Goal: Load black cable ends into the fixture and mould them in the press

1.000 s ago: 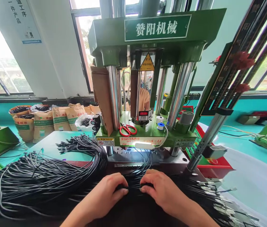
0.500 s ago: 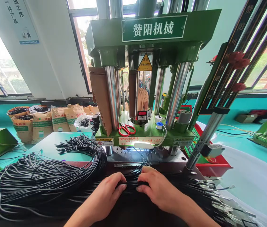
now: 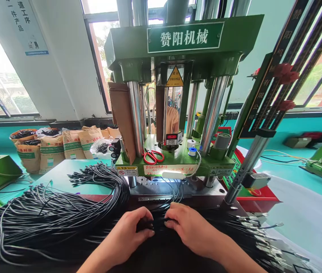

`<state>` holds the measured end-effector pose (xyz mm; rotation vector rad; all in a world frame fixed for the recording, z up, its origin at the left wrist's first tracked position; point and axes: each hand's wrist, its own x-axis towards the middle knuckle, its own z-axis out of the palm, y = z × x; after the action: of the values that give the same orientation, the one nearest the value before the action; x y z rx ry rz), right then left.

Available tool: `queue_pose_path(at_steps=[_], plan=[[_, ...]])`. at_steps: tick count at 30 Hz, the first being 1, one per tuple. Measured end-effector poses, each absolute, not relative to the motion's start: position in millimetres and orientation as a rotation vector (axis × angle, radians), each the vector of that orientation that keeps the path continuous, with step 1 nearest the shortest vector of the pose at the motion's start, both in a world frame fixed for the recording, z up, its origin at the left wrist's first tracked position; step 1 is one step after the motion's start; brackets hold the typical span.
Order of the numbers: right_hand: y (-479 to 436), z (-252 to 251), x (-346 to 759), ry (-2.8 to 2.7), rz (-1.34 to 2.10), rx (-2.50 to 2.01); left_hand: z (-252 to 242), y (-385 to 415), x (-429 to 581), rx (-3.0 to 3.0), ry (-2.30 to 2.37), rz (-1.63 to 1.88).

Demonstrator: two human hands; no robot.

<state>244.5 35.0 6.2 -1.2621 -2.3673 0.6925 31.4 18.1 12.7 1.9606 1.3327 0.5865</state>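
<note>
My right hand (image 3: pixel 188 225) pinches a thin black cable (image 3: pixel 160 220) between thumb and bent fingers, just in front of the press. Facing it, a short gap away, my left hand (image 3: pixel 129 231) curls its fingers on the same dark cable. Its thumb stands somewhat apart from the fingertips, and the dark space between them hides detail. Beneath both hands lies a mass of black cables. Thin cables (image 3: pixel 175 189) run from there up to the metal plate under the press. Bare cable ends with metal connectors (image 3: pixel 266 242) fan out at the right.
A green press (image 3: pixel 175 151) with steel columns stands directly ahead. Red-handled scissors (image 3: pixel 153 156) and a small blue-and-white spool (image 3: pixel 192 151) lie on its base. A large cable bundle (image 3: pixel 64 212) fills the left. A metal post (image 3: pixel 246 170) rises at right; paper sacks (image 3: pixel 52 151) stand behind.
My left thumb has moved down, away from its fingertips, widening the grip. My right fingers have shifted slightly on the cable. The camera view has tilted a little.
</note>
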Motion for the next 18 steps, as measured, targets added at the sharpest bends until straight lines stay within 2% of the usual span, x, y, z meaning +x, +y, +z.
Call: queue_pose_path(at_steps=[5,9,18], plan=[[37,2,244,-2.351,0.714,-1.267,1,16,31,2.035,1.38,0.67],[35,3,242,-2.362,0.613,-1.233,-11,12,30,2.369,1.426,0.73],[25,14,234,-2.44,0.224,-1.192,-11,9,40,2.575,1.358,0.784]])
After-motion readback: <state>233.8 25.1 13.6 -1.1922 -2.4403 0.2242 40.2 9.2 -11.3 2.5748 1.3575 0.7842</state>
